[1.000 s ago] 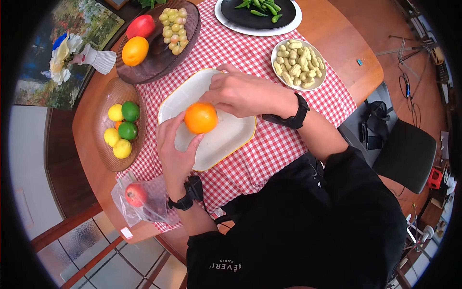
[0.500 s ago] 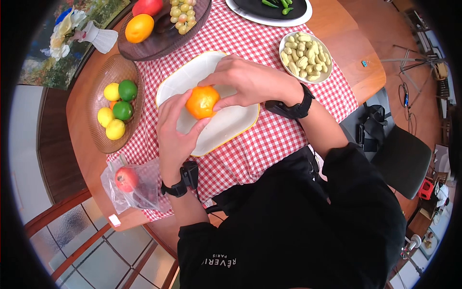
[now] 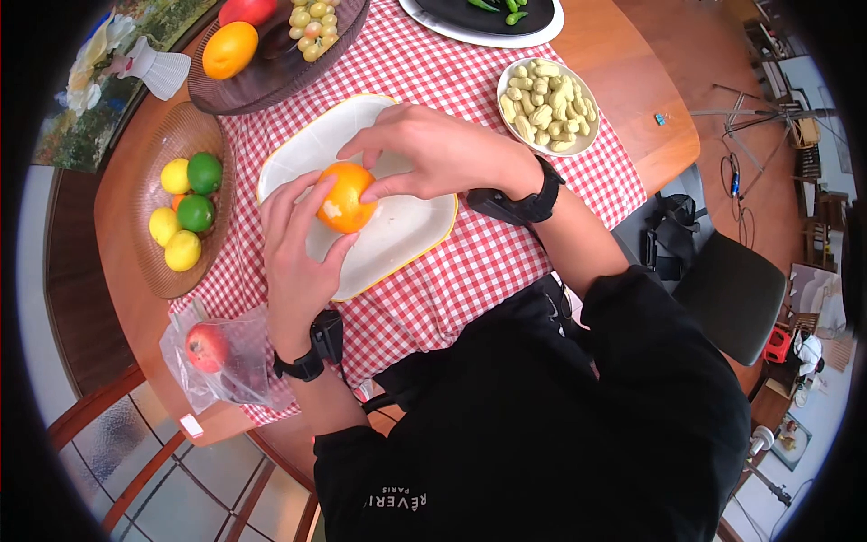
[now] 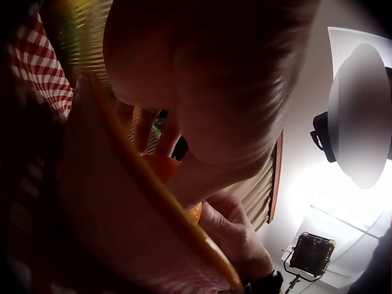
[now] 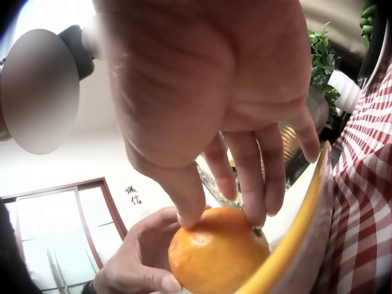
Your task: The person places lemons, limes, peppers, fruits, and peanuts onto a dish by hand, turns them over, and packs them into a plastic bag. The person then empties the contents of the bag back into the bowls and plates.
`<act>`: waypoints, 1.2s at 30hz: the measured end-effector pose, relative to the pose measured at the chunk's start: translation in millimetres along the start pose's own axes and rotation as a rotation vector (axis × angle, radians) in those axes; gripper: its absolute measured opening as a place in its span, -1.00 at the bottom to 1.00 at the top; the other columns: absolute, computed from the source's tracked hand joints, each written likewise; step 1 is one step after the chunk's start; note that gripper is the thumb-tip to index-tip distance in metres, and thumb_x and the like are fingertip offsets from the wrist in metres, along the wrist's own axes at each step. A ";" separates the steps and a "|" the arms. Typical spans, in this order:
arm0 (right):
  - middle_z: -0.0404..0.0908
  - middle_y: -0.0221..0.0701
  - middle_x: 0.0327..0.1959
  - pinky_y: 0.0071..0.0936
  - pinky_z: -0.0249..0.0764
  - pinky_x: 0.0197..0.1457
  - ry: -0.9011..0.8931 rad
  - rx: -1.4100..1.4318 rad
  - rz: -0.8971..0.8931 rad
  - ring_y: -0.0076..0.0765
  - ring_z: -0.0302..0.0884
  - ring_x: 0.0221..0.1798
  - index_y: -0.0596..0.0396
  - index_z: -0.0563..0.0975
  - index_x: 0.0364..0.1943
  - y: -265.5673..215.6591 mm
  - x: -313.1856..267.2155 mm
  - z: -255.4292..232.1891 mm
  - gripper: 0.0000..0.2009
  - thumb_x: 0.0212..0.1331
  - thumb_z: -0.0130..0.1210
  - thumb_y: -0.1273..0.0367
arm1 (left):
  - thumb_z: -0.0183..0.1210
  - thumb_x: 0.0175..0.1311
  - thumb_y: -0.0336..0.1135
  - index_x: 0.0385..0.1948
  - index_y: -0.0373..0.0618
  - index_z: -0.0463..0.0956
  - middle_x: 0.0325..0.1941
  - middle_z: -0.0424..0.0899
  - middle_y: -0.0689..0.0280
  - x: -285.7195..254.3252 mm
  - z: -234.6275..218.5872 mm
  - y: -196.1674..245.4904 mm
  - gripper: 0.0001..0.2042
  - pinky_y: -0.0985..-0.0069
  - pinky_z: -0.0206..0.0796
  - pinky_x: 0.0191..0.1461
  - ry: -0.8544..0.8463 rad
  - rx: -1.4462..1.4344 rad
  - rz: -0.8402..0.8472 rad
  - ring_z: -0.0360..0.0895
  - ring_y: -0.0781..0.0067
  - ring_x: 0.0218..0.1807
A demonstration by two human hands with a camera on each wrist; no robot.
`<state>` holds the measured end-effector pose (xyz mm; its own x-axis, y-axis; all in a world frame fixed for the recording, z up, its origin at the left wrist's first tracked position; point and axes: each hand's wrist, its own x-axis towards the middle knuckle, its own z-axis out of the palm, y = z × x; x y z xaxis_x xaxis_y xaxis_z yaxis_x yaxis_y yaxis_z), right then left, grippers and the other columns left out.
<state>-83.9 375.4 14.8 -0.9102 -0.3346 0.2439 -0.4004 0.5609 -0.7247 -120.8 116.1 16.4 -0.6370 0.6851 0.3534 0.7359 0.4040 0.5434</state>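
Observation:
An orange (image 3: 343, 210) is held over a white dish with a yellow rim (image 3: 406, 237). Its left side lies between the thumb and fingers of my left hand (image 3: 293, 244). With thumb and fingertips, my right hand (image 3: 433, 149) pinches its upper right side. The right wrist view shows that thumb pressing the orange (image 5: 220, 251) beside a small green stem end, with fingertips near the stem. A pale patch shows on the skin in the head view. In the left wrist view the dish rim and my palm hide most of the fruit.
Left of the dish stands a brown bowl (image 3: 149, 262) of lemons and green citrus, with a bagged red fruit (image 3: 208, 348) below it. A dark glass bowl (image 3: 271, 86) with grapes is at the upper left. Peanuts (image 3: 551, 108) fill a bowl at the right, below a plate of green peppers.
My right hand has shifted from behind the orange to its upper right side, thumb now against the skin. The orange has turned, bringing a pale patch into view. The head view has shifted.

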 end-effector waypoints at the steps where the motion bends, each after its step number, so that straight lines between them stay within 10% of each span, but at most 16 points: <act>1: 0.82 -0.23 -0.12 -0.18 0.60 0.17 -0.008 -0.002 0.000 -0.02 0.72 -0.02 0.15 0.69 0.11 -0.3 -0.1 0.1 -0.54 0.20 0.46 0.19 | 0.55 -0.05 -0.51 0.23 -0.12 0.62 0.28 0.63 0.18 0.0 -2.2 -0.4 -0.35 0.13 0.33 0.44 -0.017 -0.025 0.027 0.49 0.00 0.34; 27: 0.75 -0.12 0.10 -0.10 0.57 0.31 -0.065 -0.027 -0.080 0.10 0.69 0.16 0.10 0.64 0.24 -7.7 5.4 -1.3 -0.40 0.08 0.54 0.24 | 0.56 0.02 -0.41 0.30 -0.13 0.57 0.26 0.66 0.12 -8.0 -1.7 -8.3 -0.32 0.15 0.31 0.48 -0.014 -0.078 -0.119 0.49 0.02 0.35; 36: 0.73 -0.04 0.15 -0.10 0.55 0.36 -0.042 -0.069 0.051 0.14 0.67 0.23 0.20 0.60 0.27 -22.5 4.6 2.5 -0.26 0.05 0.57 0.06 | 0.55 -0.04 -0.47 0.23 -0.07 0.65 0.32 0.66 0.22 -6.1 -1.4 -4.4 -0.36 0.14 0.34 0.47 0.119 -0.134 0.076 0.48 0.02 0.34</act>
<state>-78.8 359.3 30.7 -0.9251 -0.3345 0.1796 -0.3610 0.6283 -0.6891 -120.4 109.3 12.8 -0.6091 0.6310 0.4806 0.7511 0.2642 0.6050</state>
